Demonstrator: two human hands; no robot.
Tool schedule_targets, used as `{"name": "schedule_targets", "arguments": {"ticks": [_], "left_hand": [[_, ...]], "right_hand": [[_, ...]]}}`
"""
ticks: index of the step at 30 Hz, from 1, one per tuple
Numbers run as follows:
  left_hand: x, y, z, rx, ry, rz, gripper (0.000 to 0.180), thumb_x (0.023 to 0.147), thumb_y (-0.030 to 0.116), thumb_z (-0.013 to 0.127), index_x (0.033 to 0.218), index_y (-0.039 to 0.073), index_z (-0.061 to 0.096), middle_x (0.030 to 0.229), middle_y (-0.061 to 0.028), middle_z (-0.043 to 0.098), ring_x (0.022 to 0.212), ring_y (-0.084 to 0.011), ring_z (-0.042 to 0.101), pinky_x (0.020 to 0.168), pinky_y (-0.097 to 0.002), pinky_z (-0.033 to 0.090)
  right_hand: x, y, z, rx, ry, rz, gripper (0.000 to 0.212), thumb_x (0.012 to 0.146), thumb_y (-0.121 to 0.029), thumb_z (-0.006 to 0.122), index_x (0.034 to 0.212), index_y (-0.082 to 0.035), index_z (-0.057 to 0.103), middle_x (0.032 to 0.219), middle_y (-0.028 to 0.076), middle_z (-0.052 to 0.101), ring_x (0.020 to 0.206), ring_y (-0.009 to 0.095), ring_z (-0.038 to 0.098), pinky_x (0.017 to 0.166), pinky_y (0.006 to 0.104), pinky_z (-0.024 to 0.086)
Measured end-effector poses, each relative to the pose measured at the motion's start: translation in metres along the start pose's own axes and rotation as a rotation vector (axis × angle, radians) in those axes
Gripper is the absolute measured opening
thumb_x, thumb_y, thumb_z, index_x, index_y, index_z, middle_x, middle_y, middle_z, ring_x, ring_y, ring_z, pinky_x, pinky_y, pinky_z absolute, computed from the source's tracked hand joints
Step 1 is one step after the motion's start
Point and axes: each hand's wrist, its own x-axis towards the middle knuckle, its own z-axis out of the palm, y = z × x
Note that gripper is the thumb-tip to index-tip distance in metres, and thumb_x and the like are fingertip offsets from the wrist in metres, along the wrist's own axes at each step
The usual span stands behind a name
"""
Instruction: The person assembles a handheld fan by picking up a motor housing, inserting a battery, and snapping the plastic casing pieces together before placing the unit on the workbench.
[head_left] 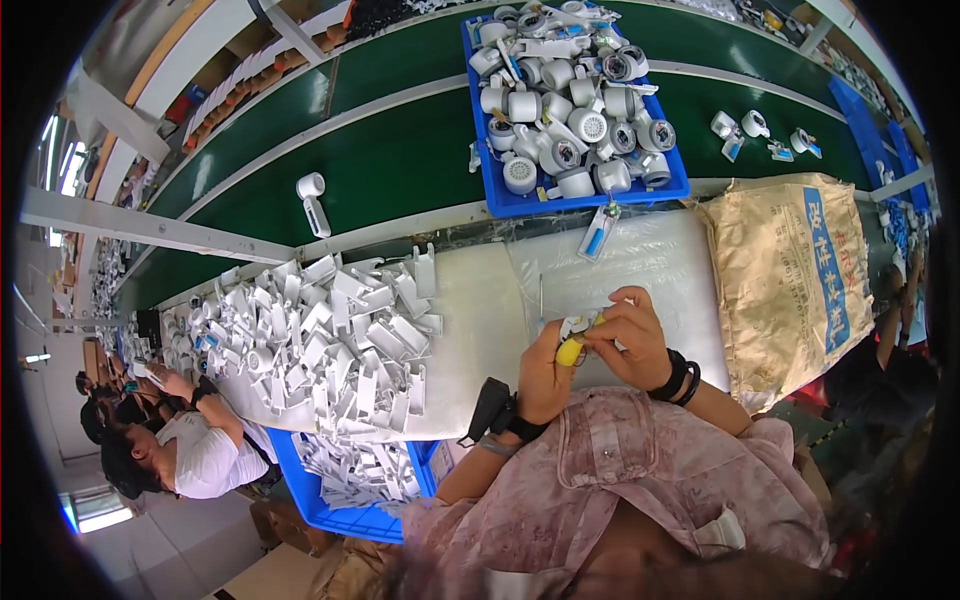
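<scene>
My left hand (pixel 544 378) and my right hand (pixel 634 345) meet over the near part of the worktable. Between their closed fingertips is a small white plastic part (pixel 574 325), largely covered by the fingers. A bright yellow piece (pixel 569 352) shows by the left thumb; whether it is a finger cover or belongs to the part, I cannot tell. A thin screwdriver-like rod (pixel 542 296) stands just beyond the left hand. Farther off, a white fan piece with a blue strip (pixel 597 233) lies by the bin.
A blue bin (pixel 490 190) heaped with white round fan heads stands ahead. White plastic handle shells (pixel 340 330) pile up at left, above another blue bin (pixel 310 508). A brown paper sack (pixel 770 290) lies right. One fan (pixel 313 205) sits on the green conveyor (pixel 400 130). Co-workers flank me.
</scene>
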Motion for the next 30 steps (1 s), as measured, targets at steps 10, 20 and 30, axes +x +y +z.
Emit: {"name": "schedule_targets", "arguments": {"ticks": [10, 20, 30], "left_hand": [[0.048, -0.021, -0.043, -0.119, 0.041, -0.245, 0.025, 0.098, 0.027, 0.041, 0.103, 0.008, 0.057, 0.069, -0.007, 0.06, 0.05, -0.0148, 0.057, 0.044, -0.0263, 0.045], [0.215, -0.072, -0.186, -0.04, 0.498, -0.036, 0.032, 0.094, 0.02, 0.033, 0.122, 0.009, 0.042, 0.081, -0.0114, 0.061, 0.049, -0.019, 0.057, 0.042, -0.0311, 0.05], [0.233, -0.139, -0.207, 0.63, 0.576, 0.064, 0.048, 0.085, 0.002, 0.061, 0.129, -0.002, 0.044, 0.13, -0.0176, 0.045, 0.118, -0.029, 0.045, 0.101, -0.0377, 0.038]], "right_hand": [[0.012, 0.049, -0.021, -0.015, -0.134, 0.173, 0.025, 0.078, -0.011, 0.071, 0.101, -0.008, 0.063, 0.092, 0.007, 0.065, 0.081, 0.024, 0.063, 0.077, 0.0361, 0.047], [0.022, 0.326, -0.208, -0.72, 0.211, 0.769, 0.026, 0.083, -0.015, 0.061, 0.108, -0.008, 0.061, 0.104, 0.015, 0.064, 0.093, 0.035, 0.062, 0.079, 0.0417, 0.052], [0.07, 0.392, -0.228, -0.919, -0.181, 0.208, 0.041, 0.066, -0.01, 0.068, 0.106, -0.013, 0.059, 0.115, 0.007, 0.054, 0.106, 0.027, 0.054, 0.089, 0.0389, 0.045]]}}
